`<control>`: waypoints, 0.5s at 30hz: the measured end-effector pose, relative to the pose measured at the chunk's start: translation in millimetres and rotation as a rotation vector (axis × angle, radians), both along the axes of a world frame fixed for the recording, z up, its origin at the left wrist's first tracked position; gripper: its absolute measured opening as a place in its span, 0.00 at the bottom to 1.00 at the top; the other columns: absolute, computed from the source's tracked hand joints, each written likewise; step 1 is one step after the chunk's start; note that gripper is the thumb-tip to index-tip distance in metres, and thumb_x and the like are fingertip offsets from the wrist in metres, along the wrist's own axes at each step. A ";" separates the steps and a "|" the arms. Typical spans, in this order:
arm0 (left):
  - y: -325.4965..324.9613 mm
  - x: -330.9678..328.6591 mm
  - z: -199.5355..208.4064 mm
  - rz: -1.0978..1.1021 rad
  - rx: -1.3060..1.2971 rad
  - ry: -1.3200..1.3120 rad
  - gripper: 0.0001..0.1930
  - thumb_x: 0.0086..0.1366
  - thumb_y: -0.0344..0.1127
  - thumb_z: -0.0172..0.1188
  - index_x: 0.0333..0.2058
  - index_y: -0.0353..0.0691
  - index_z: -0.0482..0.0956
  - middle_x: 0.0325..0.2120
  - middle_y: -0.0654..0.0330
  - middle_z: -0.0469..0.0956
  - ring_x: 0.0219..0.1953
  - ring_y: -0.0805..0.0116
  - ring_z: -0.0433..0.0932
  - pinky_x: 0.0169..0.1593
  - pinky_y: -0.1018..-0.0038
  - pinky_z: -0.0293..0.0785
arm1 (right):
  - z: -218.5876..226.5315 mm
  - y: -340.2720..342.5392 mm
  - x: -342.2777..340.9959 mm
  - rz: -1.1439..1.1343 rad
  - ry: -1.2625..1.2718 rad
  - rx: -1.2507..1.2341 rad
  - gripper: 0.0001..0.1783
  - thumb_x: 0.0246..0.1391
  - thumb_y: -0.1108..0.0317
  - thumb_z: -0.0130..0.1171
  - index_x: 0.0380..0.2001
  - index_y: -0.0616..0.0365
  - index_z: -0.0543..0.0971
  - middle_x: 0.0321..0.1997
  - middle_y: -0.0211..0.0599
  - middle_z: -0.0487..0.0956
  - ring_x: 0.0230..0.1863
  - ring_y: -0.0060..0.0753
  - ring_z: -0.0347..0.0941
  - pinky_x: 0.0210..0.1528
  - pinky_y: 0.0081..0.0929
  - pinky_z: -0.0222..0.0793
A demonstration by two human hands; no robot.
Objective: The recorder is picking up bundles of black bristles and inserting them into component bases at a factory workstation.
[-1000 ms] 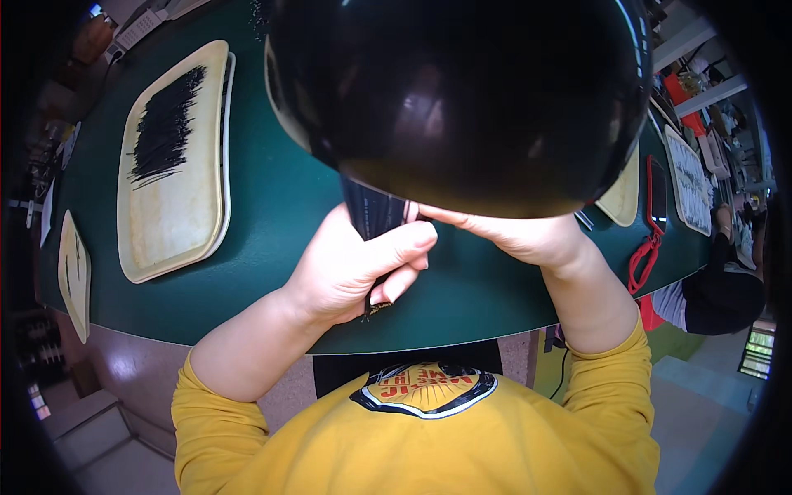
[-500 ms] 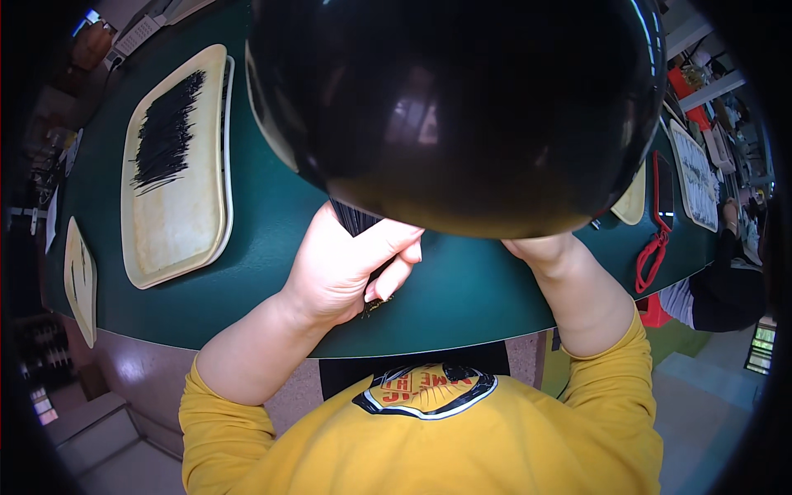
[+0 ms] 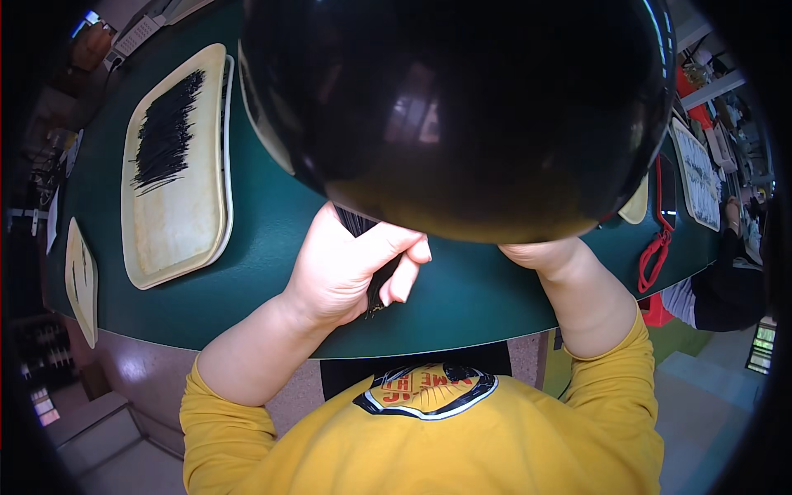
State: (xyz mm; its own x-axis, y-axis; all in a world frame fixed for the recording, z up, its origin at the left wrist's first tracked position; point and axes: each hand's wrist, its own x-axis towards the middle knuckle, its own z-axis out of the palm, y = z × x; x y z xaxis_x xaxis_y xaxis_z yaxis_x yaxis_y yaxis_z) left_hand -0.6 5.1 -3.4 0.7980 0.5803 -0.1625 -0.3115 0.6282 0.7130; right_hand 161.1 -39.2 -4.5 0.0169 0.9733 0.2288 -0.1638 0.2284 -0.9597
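My left hand [image 3: 342, 264] is closed around a bundle of thin black wires [image 3: 356, 221]. The wires run up under a large glossy black dome [image 3: 462, 124], and their lower ends, with gold-coloured tips, show beneath my fingers. My right hand [image 3: 540, 254] reaches in under the dome's lower right edge. Its fingers are hidden there, so what it holds or touches does not show.
On the green table [image 3: 272, 280], a cream tray [image 3: 173, 239] with many black wires lies at the left, stacked on another. A smaller tray [image 3: 81, 285] sits at the left edge. To the right are a phone with a red strap [image 3: 654, 262], a white tray [image 3: 697, 177] and another person's arm [image 3: 732, 216].
The dome looks slightly larger and its lower edge sits a little lower. The gold-tipped wire ends below my left hand have shifted slightly. Both hands stay in nearly the same place.
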 end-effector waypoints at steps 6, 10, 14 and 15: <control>-1.5 -0.9 -0.2 -0.028 0.038 0.003 0.05 0.55 0.27 0.47 0.29 0.31 0.68 0.16 0.56 0.71 0.11 0.75 0.69 0.11 0.87 0.60 | 19.6 -3.4 -9.5 -0.014 -0.005 -0.058 0.10 0.41 0.76 0.54 0.30 0.67 0.72 0.24 0.34 0.74 0.24 0.18 0.69 0.28 0.13 0.65; 0.1 -3.0 -0.8 -0.087 0.013 0.002 0.05 0.55 0.27 0.47 0.29 0.31 0.69 0.16 0.56 0.71 0.11 0.76 0.68 0.11 0.88 0.60 | 2.4 0.7 -3.7 0.073 0.115 -0.023 0.10 0.41 0.77 0.54 0.31 0.67 0.72 0.26 0.34 0.73 0.25 0.18 0.68 0.29 0.12 0.65; -0.9 -1.4 -0.5 -0.040 -0.013 0.018 0.05 0.55 0.26 0.47 0.28 0.30 0.69 0.16 0.56 0.71 0.09 0.78 0.66 0.10 0.89 0.57 | -1.1 1.3 -2.6 0.040 0.107 0.039 0.09 0.41 0.76 0.53 0.30 0.68 0.71 0.25 0.35 0.73 0.24 0.19 0.69 0.28 0.13 0.65; -0.8 -0.7 -0.4 -0.008 -0.032 0.046 0.05 0.54 0.26 0.47 0.28 0.30 0.69 0.16 0.57 0.70 0.08 0.78 0.65 0.09 0.89 0.56 | -1.4 0.0 0.4 0.030 0.053 -0.005 0.09 0.42 0.76 0.53 0.30 0.68 0.71 0.25 0.36 0.73 0.24 0.19 0.68 0.28 0.13 0.65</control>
State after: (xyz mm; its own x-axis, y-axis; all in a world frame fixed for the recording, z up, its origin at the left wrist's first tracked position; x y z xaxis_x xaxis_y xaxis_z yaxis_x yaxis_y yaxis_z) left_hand -1.3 4.3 -3.8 0.7940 0.5678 -0.2174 -0.2738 0.6531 0.7060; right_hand 161.4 -39.1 -6.0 -0.0004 0.9746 0.2238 -0.2210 0.2181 -0.9506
